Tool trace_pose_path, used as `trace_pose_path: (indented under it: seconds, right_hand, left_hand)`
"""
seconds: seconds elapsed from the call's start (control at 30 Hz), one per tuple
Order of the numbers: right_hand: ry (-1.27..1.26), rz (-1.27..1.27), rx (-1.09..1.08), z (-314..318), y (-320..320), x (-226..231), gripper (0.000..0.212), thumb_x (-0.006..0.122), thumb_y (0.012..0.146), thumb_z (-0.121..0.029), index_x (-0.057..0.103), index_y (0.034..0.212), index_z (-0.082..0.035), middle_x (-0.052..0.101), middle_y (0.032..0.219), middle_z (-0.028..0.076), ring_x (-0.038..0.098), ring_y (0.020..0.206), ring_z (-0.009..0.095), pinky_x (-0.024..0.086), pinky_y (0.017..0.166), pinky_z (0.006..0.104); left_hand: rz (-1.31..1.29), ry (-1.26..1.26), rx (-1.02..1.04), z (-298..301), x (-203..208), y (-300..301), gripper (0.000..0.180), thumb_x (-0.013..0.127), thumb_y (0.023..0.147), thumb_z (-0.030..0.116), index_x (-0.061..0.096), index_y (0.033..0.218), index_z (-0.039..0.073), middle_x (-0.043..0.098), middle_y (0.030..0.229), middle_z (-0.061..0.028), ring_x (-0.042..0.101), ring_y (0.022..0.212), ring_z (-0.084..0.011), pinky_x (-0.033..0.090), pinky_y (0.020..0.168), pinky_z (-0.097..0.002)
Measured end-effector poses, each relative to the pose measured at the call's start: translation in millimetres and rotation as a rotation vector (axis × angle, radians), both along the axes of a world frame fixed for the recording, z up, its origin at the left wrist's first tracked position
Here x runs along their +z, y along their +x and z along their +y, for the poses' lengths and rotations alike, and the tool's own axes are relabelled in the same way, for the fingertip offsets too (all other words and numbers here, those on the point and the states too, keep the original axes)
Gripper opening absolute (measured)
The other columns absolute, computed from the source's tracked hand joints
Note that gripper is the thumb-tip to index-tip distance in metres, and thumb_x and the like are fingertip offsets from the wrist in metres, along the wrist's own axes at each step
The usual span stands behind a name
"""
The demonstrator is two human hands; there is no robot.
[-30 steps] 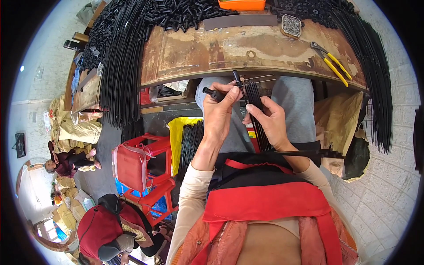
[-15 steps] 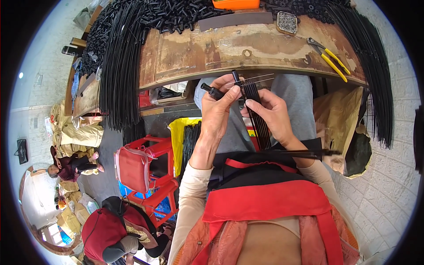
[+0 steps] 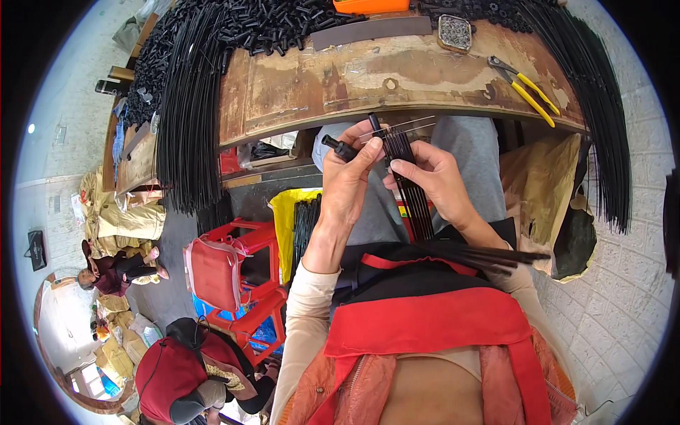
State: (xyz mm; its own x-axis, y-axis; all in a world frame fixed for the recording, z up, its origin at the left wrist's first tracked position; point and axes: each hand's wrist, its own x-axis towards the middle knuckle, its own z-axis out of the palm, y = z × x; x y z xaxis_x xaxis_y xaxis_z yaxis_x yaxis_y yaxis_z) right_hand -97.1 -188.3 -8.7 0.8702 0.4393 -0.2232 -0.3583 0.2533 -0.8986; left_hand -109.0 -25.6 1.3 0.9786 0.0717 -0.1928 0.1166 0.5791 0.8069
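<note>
Over my lap, my left hand point(image 3: 348, 173) is closed, pinching a slim black plastic tube piece point(image 3: 374, 122) between thumb and fingers. A second, thicker black tube piece point(image 3: 338, 146) is tucked in the same hand and sticks out to the left. Thin metal wires point(image 3: 418, 125) run rightward from the pinched tube, across the tops of the rods. My right hand point(image 3: 438, 180) is closed on a fanned row of thin black rods point(image 3: 419, 212) that look like umbrella ribs. Their upper ends meet the tube; the lower parts bend away to the right over my apron point(image 3: 425, 319).
The worn wooden bench point(image 3: 304, 85) holds yellow-handled pliers point(image 3: 524, 88), a small tin of metal bits point(image 3: 454, 34), a flat grey strip point(image 3: 372, 30) and heaps of black parts point(image 3: 276, 28). Rod bundles point(image 3: 188, 134) hang off it. Red stools point(image 3: 237, 262) and a crouching person point(image 3: 191, 368) are left.
The rods' lower ends have spread apart and swung slightly down over my right forearm. Both hands keep their hold, and the view has shifted a little.
</note>
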Motion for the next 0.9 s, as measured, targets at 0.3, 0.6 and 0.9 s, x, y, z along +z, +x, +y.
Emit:
trace_pose_path:
  seconds: [0.3,0.6,0.9]
  right_hand:
    - [0.098,0.034,0.013,-3.7,-0.1,0.0,0.020,0.061,0.094,-0.013,0.059,0.108,0.001,0.066,0.090,0.008,0.068,0.079,0.017,0.055,0.073,0.0273]
    - [0.077,-0.012,0.037,-4.2,-1.4,3.3,0.020,0.061,0.094,-0.012,0.059,0.108,0.001,0.066,0.091,0.008,0.068,0.081,0.016,0.054,0.072,0.0262]
    - [0.046,-0.066,0.054,-3.2,-3.9,-1.9,0.020,0.062,0.093,-0.013,0.059,0.108,0.001,0.065,0.093,0.005,0.068,0.081,0.016,0.053,0.071,0.0253]
  left_hand:
    - [0.043,-0.148,-0.104,3.0,-1.1,-0.2,0.035,0.064,0.092,0.009,0.056,0.125,0.002,0.065,0.113,-0.0073,0.060,0.098,-0.0129,0.047,0.089,-0.0274]
    - [0.041,-0.189,-0.085,0.4,-1.7,-4.3,0.037,0.063,0.093,0.013,0.055,0.127,0.003,0.064,0.117,-0.0057,0.058,0.099,-0.0119,0.045,0.090,-0.0277]
    - [0.054,-0.191,-0.057,-5.3,2.0,-9.6,0.040,0.064,0.093,0.015,0.054,0.129,0.003,0.063,0.119,-0.0053,0.057,0.100,-0.0109,0.044,0.091,-0.0278]
